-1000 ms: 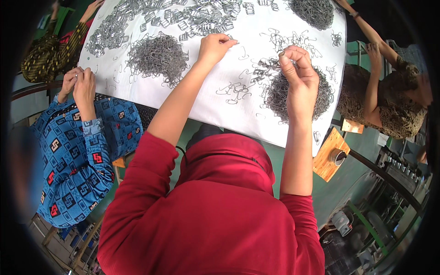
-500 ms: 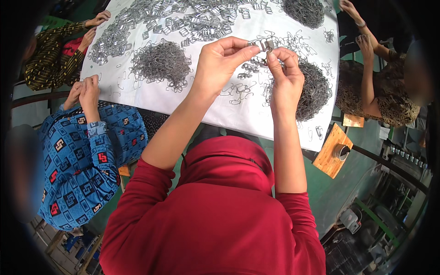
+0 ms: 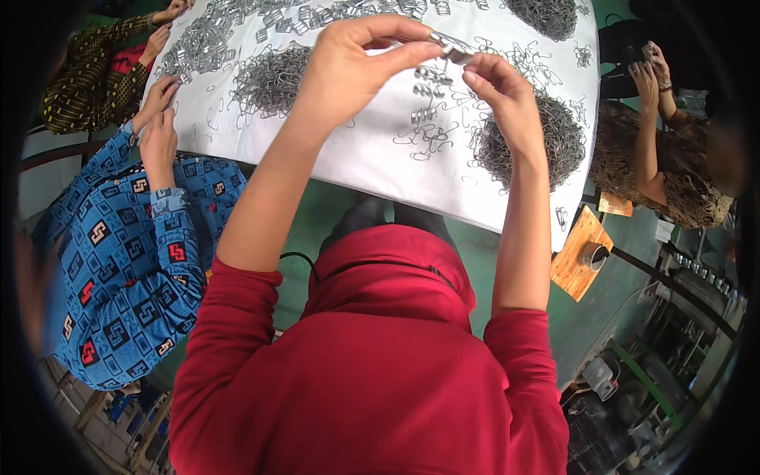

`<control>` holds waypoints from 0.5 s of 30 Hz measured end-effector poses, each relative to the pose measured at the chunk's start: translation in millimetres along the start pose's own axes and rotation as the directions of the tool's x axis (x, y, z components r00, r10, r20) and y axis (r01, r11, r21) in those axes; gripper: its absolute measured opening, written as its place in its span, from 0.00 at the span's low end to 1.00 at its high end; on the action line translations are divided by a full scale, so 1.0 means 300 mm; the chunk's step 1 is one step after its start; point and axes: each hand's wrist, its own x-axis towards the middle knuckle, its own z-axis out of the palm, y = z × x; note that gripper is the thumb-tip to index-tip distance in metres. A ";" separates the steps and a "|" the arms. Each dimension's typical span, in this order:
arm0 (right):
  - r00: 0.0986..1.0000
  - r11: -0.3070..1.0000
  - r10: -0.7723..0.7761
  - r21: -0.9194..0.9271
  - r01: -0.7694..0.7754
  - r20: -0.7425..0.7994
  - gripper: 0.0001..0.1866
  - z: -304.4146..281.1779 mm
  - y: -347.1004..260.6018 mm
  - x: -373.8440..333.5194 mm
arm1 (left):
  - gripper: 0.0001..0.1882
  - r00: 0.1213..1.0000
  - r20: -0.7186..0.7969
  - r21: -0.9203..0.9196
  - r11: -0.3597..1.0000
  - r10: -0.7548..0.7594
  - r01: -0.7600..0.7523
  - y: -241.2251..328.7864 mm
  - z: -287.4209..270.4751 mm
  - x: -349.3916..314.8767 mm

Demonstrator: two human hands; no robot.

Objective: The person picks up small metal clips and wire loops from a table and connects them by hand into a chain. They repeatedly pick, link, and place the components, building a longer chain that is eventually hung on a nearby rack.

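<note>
Over the white-covered table (image 3: 372,170), my left hand (image 3: 344,75) pinches a shiny slotted metal buckle (image 3: 451,47) between thumb and forefinger. At the buckle's right end is my right hand (image 3: 513,99), its thumb and forefinger closed together; what they pinch is too small to make out. Below the held buckle lie several loose metal buckles (image 3: 428,90) in a short row. Nearer me are scattered bent wire hooks (image 3: 427,141). A large pile of wire hooks (image 3: 526,150) lies beside and partly behind my right hand. Another wire-hook pile (image 3: 269,83) sits left of my left forearm.
A heap of metal buckles (image 3: 202,47) covers the table's far left, with a third hook pile (image 3: 546,16) at the far right. Co-workers' hands are at the left edge (image 3: 158,127) and the right (image 3: 651,75). A wooden stool (image 3: 578,261) holds a dark cup.
Both hands have moved up and slightly apart with the buckle, which is now tilted. The view has shifted a little. The co-worker's hands at the right have come together.
</note>
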 end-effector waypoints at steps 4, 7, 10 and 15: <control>0.979 0.713 0.067 -0.696 0.088 0.193 0.07 0.005 0.294 0.082 | 0.10 0.998 -0.044 0.086 0.995 -0.041 0.044 -0.008 -0.050 -0.018; 0.917 0.394 0.182 -0.881 0.262 0.354 0.08 0.048 0.343 0.111 | 0.10 0.991 -0.091 0.081 0.991 -0.099 0.106 -0.013 -0.078 -0.038; 0.888 0.190 0.070 -0.880 0.435 0.454 0.08 0.064 0.407 0.115 | 0.11 0.986 -0.126 0.042 0.992 -0.109 0.115 -0.037 -0.101 -0.049; 0.881 0.227 -0.049 -0.853 0.469 0.471 0.06 0.059 0.384 0.097 | 0.10 0.977 -0.176 0.022 0.992 -0.121 0.127 -0.063 -0.093 -0.062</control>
